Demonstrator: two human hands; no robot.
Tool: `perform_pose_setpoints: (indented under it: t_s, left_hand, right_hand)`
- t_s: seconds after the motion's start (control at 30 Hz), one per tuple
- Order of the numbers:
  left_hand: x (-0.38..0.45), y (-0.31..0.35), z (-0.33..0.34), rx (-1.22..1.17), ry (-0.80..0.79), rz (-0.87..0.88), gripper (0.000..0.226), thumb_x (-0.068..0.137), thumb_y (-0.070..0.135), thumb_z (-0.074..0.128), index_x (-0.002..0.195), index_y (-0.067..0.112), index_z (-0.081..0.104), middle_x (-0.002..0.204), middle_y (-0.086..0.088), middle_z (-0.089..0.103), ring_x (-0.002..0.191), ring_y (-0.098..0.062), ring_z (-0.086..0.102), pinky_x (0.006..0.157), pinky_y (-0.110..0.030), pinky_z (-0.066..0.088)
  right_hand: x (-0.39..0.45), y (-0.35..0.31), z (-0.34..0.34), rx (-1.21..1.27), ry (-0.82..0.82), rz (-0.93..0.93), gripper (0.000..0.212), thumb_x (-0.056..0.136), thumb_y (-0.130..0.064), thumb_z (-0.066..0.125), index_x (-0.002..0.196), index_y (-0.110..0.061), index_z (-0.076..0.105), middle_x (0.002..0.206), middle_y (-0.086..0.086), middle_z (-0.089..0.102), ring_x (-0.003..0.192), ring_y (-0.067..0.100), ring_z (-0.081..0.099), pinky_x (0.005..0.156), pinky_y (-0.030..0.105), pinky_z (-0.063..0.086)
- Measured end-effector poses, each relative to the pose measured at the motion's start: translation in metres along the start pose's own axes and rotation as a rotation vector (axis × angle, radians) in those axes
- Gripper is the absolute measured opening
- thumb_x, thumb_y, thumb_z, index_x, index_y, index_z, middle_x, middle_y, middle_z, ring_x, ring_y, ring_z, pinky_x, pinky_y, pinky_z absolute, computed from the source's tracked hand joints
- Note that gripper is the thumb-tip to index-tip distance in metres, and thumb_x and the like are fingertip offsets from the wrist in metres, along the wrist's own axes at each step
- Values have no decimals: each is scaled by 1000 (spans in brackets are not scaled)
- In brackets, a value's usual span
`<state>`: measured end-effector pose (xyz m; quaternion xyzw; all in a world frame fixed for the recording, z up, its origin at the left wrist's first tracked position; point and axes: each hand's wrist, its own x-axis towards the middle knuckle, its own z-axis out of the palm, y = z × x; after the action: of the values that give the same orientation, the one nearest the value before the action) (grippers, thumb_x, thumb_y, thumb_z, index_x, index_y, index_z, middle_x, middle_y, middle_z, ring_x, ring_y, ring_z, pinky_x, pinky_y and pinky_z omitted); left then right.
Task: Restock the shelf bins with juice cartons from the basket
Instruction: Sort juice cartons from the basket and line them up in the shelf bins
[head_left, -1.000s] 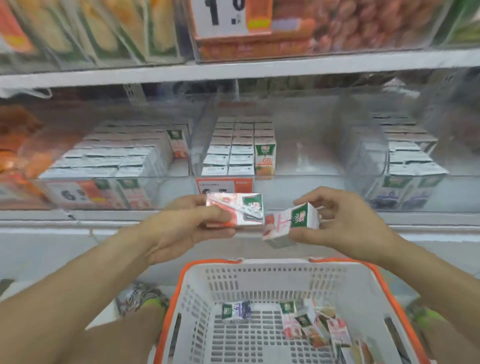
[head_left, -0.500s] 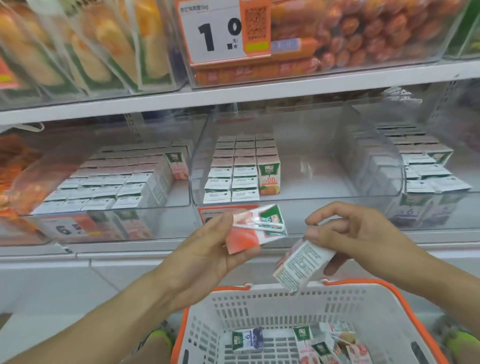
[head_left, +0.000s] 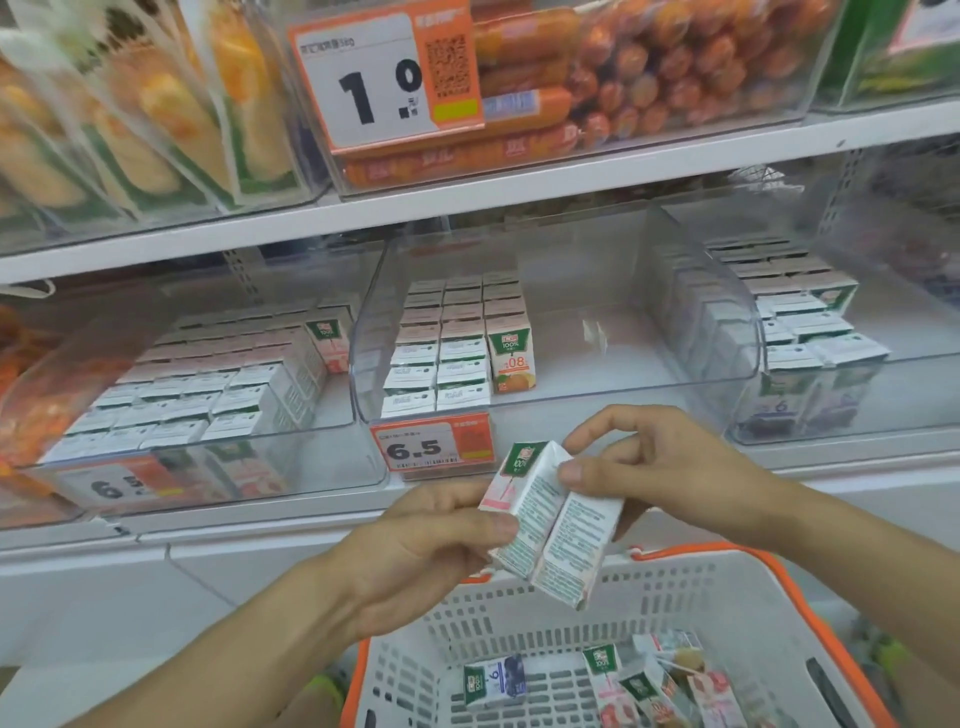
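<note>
Shelf bins (head_left: 561, 395) partly stocked, middle one half bare. Two cartons (head_left: 550, 525) pinched together above basket (head_left: 779, 597) – left hand (head_left: 415, 551) and right hand (head_left: 670, 467) both gripping (more cartons (head_left: 649, 680) waiting below) – far from finished.

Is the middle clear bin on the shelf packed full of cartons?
No, the middle bin holds juice cartons only along its left side; the rest of its floor is bare.
</note>
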<state>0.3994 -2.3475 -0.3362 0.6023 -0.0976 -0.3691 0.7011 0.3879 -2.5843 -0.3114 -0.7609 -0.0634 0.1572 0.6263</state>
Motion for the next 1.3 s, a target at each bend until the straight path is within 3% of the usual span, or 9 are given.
perform_pose_setpoints:
  t_s: [0.17, 0.37, 0.47, 0.57, 0.7, 0.83, 1.03, 1.13, 1.3]
  left_hand:
    - [0, -4, -2, -6, 116, -92, 63, 64, 2, 80, 123, -9, 60, 131, -33, 56, 125, -53, 46, 111, -57, 37]
    - [0, -8, 7, -47, 103, -195, 43, 73, -2, 72, 116, -1, 67, 124, -25, 65, 107, -35, 64, 95, -48, 54]
    - [3, -5, 17, -113, 80, -210, 35, 82, 16, 71, 115, 5, 71, 120, -20, 68, 96, -28, 70, 84, -40, 57]
    - [5, -2, 19, -232, 93, -250, 59, 92, 49, 48, 131, 6, 60, 127, -20, 64, 101, -31, 67, 82, -43, 54]
    - [6, -5, 20, -286, 45, -297, 82, 87, 66, 54, 138, 2, 51, 140, -26, 51, 117, -39, 57, 97, -50, 47]
    - [5, -8, 25, -181, -87, -176, 71, 76, 50, 78, 133, 11, 60, 133, -16, 57, 114, -32, 55, 108, -52, 38]
    - [2, -7, 22, -144, -72, -115, 45, 74, 16, 79, 115, 2, 69, 110, -21, 69, 94, -29, 68, 82, -40, 55]
    - [2, -8, 23, -144, -62, -109, 34, 72, 12, 72, 106, 6, 73, 103, -20, 70, 88, -28, 69, 78, -38, 56]
    - [0, -4, 23, -116, -20, -106, 48, 71, 15, 73, 118, 8, 69, 121, -26, 63, 106, -36, 61, 90, -46, 54]
  right_hand:
    - [-3, -3, -11, 95, -123, -20, 58, 62, -36, 82, 101, 0, 59, 84, 21, 75, 73, 22, 71, 63, 29, 55]
    - [-7, -3, -30, 214, -312, -55, 52, 66, -32, 90, 105, -9, 65, 98, 23, 72, 87, 30, 69, 69, 31, 55]
    - [-6, 2, -31, 227, -331, -86, 55, 64, -34, 91, 109, -11, 68, 109, 21, 66, 98, 38, 64, 74, 41, 53]
    - [-4, 7, -29, 230, -335, -116, 56, 66, -31, 90, 113, -9, 68, 118, 22, 62, 104, 42, 61, 85, 55, 40]
    - [-1, 9, -21, 219, -327, -108, 57, 66, -24, 89, 117, -9, 67, 112, 12, 64, 94, 27, 65, 72, 35, 50]
    - [4, 12, -10, 195, -230, -157, 49, 72, -14, 78, 119, -7, 64, 116, 21, 66, 94, 29, 67, 73, 39, 52]
    - [4, 7, -4, -28, -166, -258, 31, 84, -3, 72, 114, -5, 68, 119, 8, 71, 115, 21, 66, 102, 41, 51]
    - [6, 8, 1, -70, -144, -218, 34, 84, -12, 73, 117, -8, 67, 122, 2, 70, 115, 16, 65, 102, 35, 51]
    - [3, 3, -3, -52, -247, 43, 34, 87, -33, 69, 116, -16, 69, 109, 12, 72, 102, 33, 69, 87, 50, 58]
